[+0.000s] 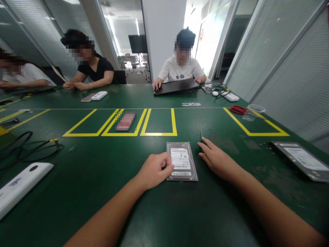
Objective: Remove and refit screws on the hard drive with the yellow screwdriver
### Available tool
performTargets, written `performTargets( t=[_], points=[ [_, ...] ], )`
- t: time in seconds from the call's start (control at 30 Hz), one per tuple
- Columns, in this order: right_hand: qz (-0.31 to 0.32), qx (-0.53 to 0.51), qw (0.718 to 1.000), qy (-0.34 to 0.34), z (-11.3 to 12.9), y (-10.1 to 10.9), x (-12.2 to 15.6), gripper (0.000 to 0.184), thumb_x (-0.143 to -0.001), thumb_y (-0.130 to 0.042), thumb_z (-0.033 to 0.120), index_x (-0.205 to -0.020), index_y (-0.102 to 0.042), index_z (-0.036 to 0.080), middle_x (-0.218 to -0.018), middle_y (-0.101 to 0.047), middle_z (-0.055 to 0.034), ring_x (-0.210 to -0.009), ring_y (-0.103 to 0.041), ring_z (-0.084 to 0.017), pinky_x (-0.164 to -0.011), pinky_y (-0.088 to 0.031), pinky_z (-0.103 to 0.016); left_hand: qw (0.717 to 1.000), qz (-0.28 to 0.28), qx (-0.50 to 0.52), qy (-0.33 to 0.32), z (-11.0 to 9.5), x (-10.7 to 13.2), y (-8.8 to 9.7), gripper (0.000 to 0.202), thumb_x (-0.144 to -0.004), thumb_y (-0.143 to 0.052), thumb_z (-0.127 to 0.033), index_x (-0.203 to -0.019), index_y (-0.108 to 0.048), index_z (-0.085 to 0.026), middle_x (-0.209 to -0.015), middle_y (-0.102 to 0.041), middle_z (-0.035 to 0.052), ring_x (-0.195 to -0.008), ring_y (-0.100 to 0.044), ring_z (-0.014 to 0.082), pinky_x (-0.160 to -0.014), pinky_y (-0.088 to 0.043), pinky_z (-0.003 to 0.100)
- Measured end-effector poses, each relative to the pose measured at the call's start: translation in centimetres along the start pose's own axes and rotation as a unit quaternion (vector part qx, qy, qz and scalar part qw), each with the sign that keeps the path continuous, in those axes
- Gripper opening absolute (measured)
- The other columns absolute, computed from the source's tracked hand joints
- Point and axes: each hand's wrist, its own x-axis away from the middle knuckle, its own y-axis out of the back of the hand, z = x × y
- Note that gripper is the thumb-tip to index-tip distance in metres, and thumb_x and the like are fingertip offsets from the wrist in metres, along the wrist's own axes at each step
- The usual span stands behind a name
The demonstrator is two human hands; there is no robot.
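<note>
A silver hard drive (183, 159) with a white label lies flat on the green table in front of me. My left hand (156, 170) is closed at its left edge, thumb over the label side and fingers curled beside the casing. Just right of the drive, apart from it, my right hand (215, 157) grips a slim tool (201, 134). Its thin metal shaft points away from me like a small screwdriver's, and a bit of yellow shows between the fingers. Most of the handle is hidden in the hand.
Another drive-like metal unit (304, 159) lies at the right. Yellow tape (158, 134) marks several table areas. Left are black cables (28, 147) and a white device (24, 187); far right, a red cable coil (238, 109) and clear plastic cup (253, 113). Across, a person handles a dark panel (177, 87).
</note>
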Motion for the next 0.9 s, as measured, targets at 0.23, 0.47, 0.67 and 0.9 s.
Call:
performTargets(
  t=[0.23, 0.47, 0.67, 0.9],
  points=[
    [-0.005, 0.025, 0.999, 0.020, -0.1, -0.3, 0.0, 0.045, -0.100, -0.040, 0.028, -0.135, -0.055, 0.003, -0.147, -0.040, -0.0276, -0.134, -0.046, -0.036, -0.112, -0.042, -0.049, 0.984, -0.053, -0.155, -0.066, -2.5, -0.3, 0.6, 0.014, -0.091, -0.055, -0.029, -0.083, -0.057, -0.018, -0.072, -0.057, 0.0013, -0.072, -0.052, 0.0181, -0.066, -0.034, 0.030],
    [-0.048, 0.034, 0.998, 0.036, -0.6, -1.4, 0.0, 0.042, -0.099, -0.042, 0.026, -0.132, -0.058, 0.005, -0.144, -0.044, -0.0271, -0.132, -0.047, -0.036, -0.109, -0.044, -0.051, 0.952, 0.027, -0.302, -0.040, -8.9, 0.3, 0.2, 0.022, -0.092, -0.054, -0.037, -0.097, -0.065, -0.018, -0.098, -0.066, 0.0095, -0.094, -0.058, 0.0296, -0.081, -0.044, 0.044],
    [-0.062, 0.028, 0.997, 0.035, -0.4, -1.9, -0.1, 0.042, -0.099, -0.040, 0.024, -0.132, -0.058, 0.007, -0.144, -0.045, -0.0249, -0.135, -0.045, -0.035, -0.112, -0.042, -0.049, 0.953, -0.046, -0.297, -0.035, -7.7, -1.3, -1.5, 0.024, -0.094, -0.051, -0.031, -0.111, -0.064, -0.018, -0.109, -0.066, 0.0104, -0.107, -0.058, 0.0298, -0.089, -0.046, 0.047],
    [-0.069, 0.021, 0.997, 0.035, -0.3, -1.5, -0.1, 0.043, -0.100, -0.038, 0.025, -0.133, -0.058, 0.007, -0.141, -0.048, -0.0224, -0.135, -0.044, -0.035, -0.112, -0.041, -0.051, 0.961, -0.075, -0.250, -0.088, -4.9, -1.4, -2.4, 0.021, -0.096, -0.051, -0.029, -0.109, -0.067, -0.023, -0.116, -0.069, 0.0040, -0.117, -0.058, 0.0243, -0.110, -0.030, 0.053]
  ],
)
